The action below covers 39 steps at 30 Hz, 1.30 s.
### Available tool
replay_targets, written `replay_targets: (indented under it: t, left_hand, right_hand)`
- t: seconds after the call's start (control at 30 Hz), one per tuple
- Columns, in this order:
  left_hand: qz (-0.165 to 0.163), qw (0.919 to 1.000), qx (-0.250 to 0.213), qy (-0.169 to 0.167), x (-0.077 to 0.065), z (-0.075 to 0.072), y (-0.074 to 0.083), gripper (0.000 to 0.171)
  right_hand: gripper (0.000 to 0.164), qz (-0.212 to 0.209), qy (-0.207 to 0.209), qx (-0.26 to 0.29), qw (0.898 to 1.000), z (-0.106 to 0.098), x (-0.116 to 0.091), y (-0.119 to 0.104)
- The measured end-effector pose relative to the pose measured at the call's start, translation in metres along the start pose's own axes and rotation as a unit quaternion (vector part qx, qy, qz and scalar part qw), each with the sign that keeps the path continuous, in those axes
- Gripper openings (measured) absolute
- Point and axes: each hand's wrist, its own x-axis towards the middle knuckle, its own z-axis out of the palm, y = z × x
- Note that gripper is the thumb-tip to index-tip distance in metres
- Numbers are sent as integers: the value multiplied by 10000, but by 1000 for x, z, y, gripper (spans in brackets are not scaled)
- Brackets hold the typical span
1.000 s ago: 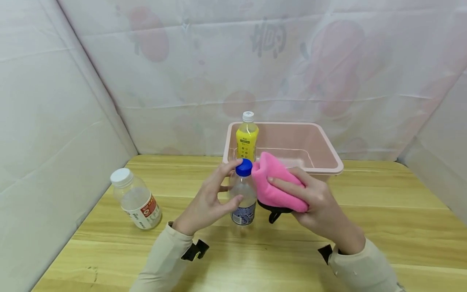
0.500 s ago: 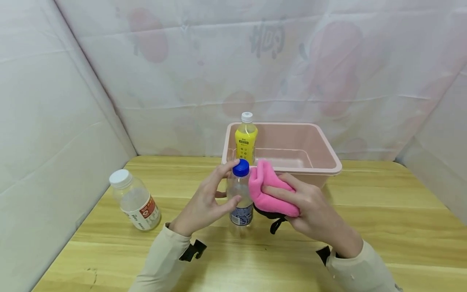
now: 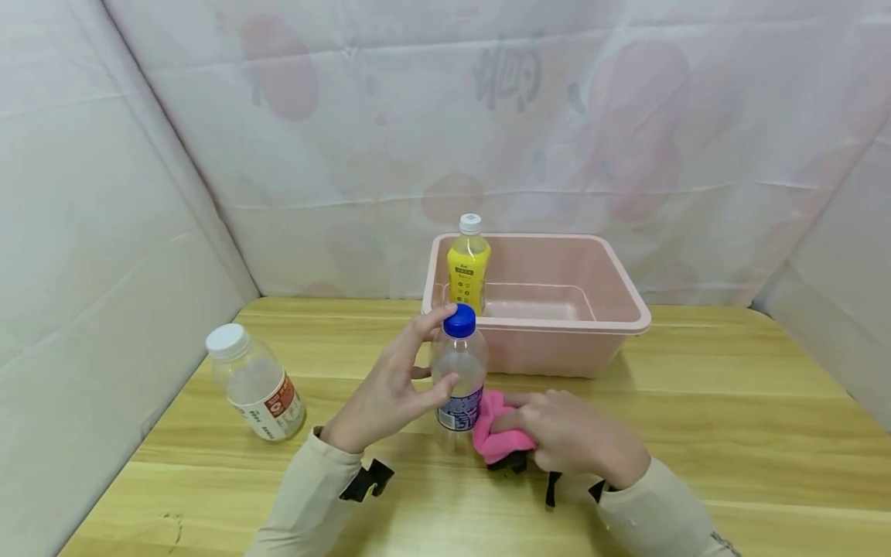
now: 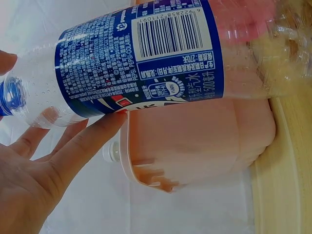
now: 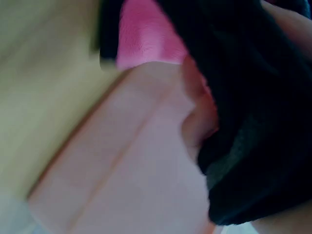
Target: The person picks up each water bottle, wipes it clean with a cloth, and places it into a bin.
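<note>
The left hand (image 3: pixel 390 394) is curving round the blue-capped bottle (image 3: pixel 459 371), forefinger reaching the cap and thumb lying along its side; the right hand (image 3: pixel 567 433) is gripping a bunched pink cloth (image 3: pixel 497 433) against the bottle's lower right; the bottle is standing upright at the frame's centre, before the pink tub (image 3: pixel 543 348); looking empty and thin-walled, it is probably being light, slick and easily dented or tipped, its cap and shoulder likely offering the firmest hold; the cloth is seeming soft and limp, best gathered in the fingers; compared with half a second ago, the cloth is sitting lower, beside the label rather than the shoulder, and more of the tub's front wall is showing; the left hand is keeping its place.
</note>
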Motion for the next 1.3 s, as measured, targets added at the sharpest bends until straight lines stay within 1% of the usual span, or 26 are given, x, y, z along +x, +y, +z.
replay_targets:
  t: [0.03, 0.1, 0.23, 0.33, 0.43, 0.5, 0.57, 0.67, 0.73, 0.77, 0.83, 0.9, 1.0, 1.07, 1.13, 1.3]
  left_hand:
    - [-6, 10000, 0, -16, 0, 0, 0, 75]
    - [-30, 10000, 6, -40, 0, 0, 1, 75]
    - [-47, 10000, 13, -60, 0, -1, 1, 76]
    - [-10, 9999, 26, -105, 0, -1, 1, 77]
    - [38, 9998, 51, -187, 1, -1, 1, 81]
    - [64, 9997, 55, -231, 1, -1, 1, 84]
    - [89, 9996, 54, -257, 1, -1, 1, 85]
    - [107, 9996, 19, -271, 1, -1, 3, 85]
    - [118, 9995, -12, -280, 0, -2, 3, 85]
    - [111, 9995, -20, -280, 0, -2, 4, 85]
    - [78, 9996, -50, -265, 0, -2, 4, 86]
    - [62, 9996, -95, -251, 0, -2, 4, 86]
    - [106, 9995, -171, -247, 0, -2, 4, 86]
    - [181, 9992, -227, -258, 1, -2, 4, 85]
    - [246, 9991, -253, -236, 1, -2, 3, 85]
    - [294, 9991, -273, -165, 0, -2, 2, 84]
  right_hand:
    - [59, 122, -210, 90, 9997, 2, 0, -1]
    - [64, 217, -401, 207, 9987, 6, 1, -2]
    - [66, 169, -342, 220, 9990, 8, 2, -2]
    - [62, 155, -298, 211, 9992, 6, 1, 0]
    - [51, 103, -92, 112, 9998, 1, 0, 1]
    - [46, -34, 257, -42, 9997, -3, -3, 2]
    - [44, -202, 713, -154, 9971, -9, -6, 2]
    - [45, -514, 1501, -211, 9871, -17, -9, 0]
    - [49, -746, 2025, -233, 9762, -22, -10, -2]
    - [52, -861, 2278, -250, 9696, -24, -11, -3]
    - [56, -1106, 2804, -359, 9528, -28, -11, -4]
    - [58, -1230, 3238, -377, 9373, -32, -11, -5]
    - [43, -1340, 3765, -213, 9164, -35, -11, -7]
    - [30, -1353, 3943, -70, 9089, -35, -10, -8]
    - [29, -1396, 4044, 4, 9039, -34, -8, -8]
    - [28, -1373, 4002, 46, 9061, -31, -6, -7]
